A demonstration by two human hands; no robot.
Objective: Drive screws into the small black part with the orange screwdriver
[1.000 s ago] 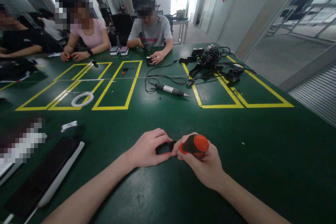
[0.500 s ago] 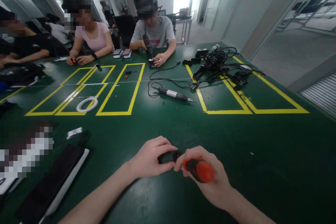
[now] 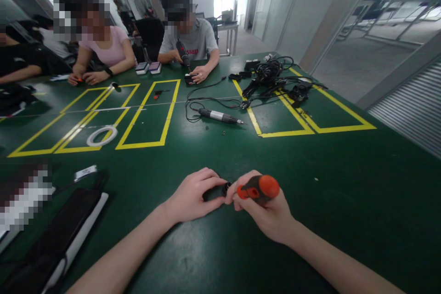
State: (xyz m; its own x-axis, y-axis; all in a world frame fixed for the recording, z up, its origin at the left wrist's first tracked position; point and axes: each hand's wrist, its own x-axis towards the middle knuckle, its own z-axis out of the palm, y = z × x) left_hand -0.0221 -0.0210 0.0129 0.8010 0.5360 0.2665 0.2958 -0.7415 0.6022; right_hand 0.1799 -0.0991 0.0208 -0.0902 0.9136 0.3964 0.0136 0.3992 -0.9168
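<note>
A small black part [image 3: 214,191] is pinned against the green table [image 3: 344,202] by the left hand [image 3: 193,195], fingers curled over it and closed on it. It lies near the table's front edge, between the two hands. A screwdriver with an orange-and-black handle [image 3: 259,188] is gripped in the right hand [image 3: 267,211], fingers wrapped round the handle; its tip end is directed at the right end of the black part, the shaft hidden by fingers.

Further back: an electric screwdriver [image 3: 220,116] lying on the table with its cable, just left of a yellow tape line. A tangle of black cables [image 3: 275,78] is seen far right. A white ring [image 3: 101,135] lies across yellow marked rectangles. A dark flat case [image 3: 65,234] is seen at near left. Seated people [image 3: 189,36] are seen along the far edge, one holding a powered driver.
</note>
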